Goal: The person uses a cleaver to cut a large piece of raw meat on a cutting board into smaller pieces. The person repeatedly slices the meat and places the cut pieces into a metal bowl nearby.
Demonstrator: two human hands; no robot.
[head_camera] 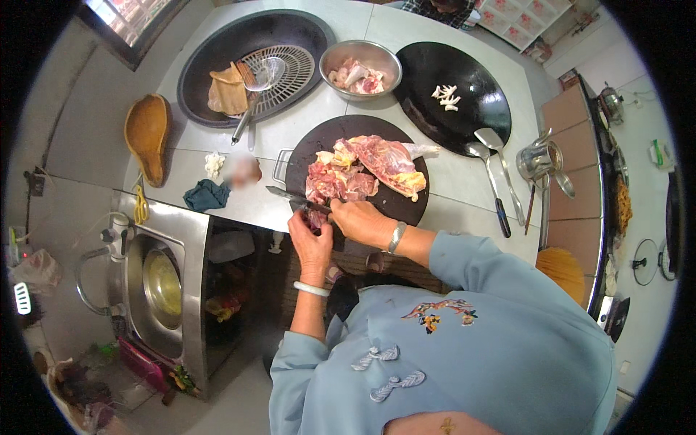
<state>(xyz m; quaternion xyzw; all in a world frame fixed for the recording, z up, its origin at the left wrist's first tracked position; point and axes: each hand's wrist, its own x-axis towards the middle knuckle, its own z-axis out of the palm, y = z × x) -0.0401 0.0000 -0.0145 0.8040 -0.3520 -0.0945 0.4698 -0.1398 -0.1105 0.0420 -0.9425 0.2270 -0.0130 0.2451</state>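
My right hand [360,220] grips a kitchen knife [293,197] near the front edge of a round dark cutting board [402,209]. The blade points left and lies over a small piece of raw meat [315,218]. That piece is held by my left hand [310,239], just below the blade. Farther back on the board are a heap of cut raw poultry pieces [334,179] and a larger leg portion [389,160] with yellow fat and a pale bone end. The knife handle is mostly hidden inside my right hand.
Behind the board stand a steel bowl [333,87] of raw meat and a black wok [467,76] with white pieces. A spatula [497,157] and ladle [489,179] lie to the right. A dark basin [190,92], blue cloth [206,194] and steel sink [190,228] are left.
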